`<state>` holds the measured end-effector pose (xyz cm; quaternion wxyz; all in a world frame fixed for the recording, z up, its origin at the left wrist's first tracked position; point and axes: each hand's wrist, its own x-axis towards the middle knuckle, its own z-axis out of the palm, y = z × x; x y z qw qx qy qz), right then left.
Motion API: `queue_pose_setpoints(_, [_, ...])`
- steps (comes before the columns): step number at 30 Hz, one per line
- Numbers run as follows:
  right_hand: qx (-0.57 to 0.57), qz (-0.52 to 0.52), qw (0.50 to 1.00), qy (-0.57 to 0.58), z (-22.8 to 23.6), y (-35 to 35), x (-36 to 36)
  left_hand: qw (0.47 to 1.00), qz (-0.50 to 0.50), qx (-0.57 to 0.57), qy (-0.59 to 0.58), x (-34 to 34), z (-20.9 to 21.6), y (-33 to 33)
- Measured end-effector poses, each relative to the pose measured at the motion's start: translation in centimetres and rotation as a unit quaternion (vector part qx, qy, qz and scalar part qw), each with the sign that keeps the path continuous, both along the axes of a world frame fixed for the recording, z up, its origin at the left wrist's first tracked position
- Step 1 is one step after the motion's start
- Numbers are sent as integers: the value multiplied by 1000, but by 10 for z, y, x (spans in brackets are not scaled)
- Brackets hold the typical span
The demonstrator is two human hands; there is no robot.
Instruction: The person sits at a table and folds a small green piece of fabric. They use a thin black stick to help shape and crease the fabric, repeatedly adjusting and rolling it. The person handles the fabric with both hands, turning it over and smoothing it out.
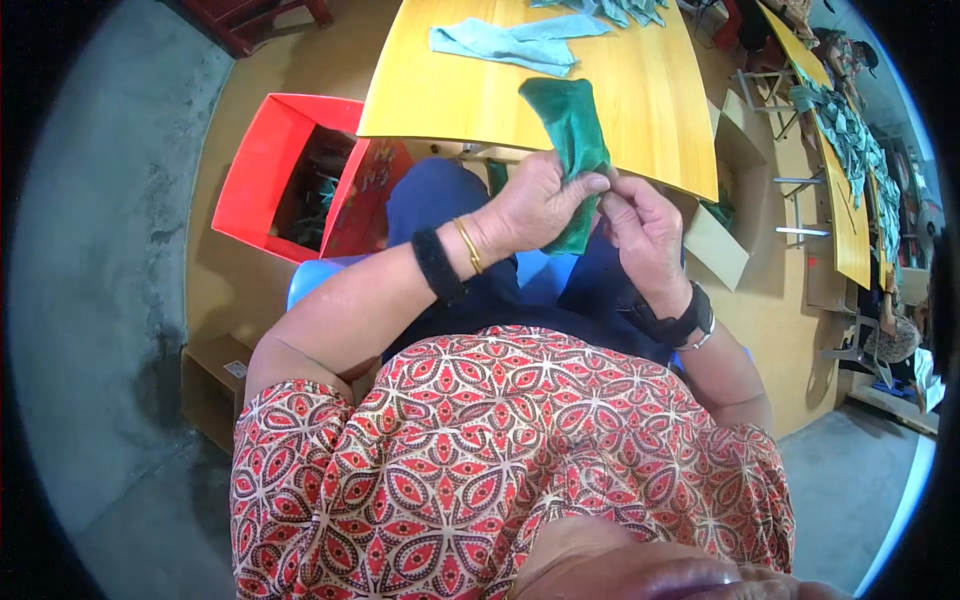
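Green velvety cloth [568, 115] is held up over the person's lap, at the near edge of a yellow table [645, 110]. Leftmost, a red box [262, 185] stands open; next, the left hand [543, 203] grips the cloth around its middle; then the right hand [643, 228] pinches the cloth's right edge, thumb and finger together, near an open cardboard box [717, 248].

Table [640, 100]: smooth wood-grain top, low gloss. Green cloth [572, 115] at the near edge: short pile, velvety sheen. Pale-blue cloth [520, 45] near the left edge: matt. Red box [262, 165] by the near-left corner: smooth, glossy. Carton [718, 247] by the near-right corner: matt cardboard.
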<state>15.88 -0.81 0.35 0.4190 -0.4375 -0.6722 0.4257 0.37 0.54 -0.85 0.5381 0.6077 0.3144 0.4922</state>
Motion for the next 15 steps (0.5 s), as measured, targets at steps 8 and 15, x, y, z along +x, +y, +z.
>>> queue_pose_setpoints(8, [24,-7,998,56,-6,16,15,985,-117,-42,117,-15,7,10])
queue_pose_setpoints(15, [83,-9,995,-61,2,14,4,963,-12,-112,-243,-16,23,12])
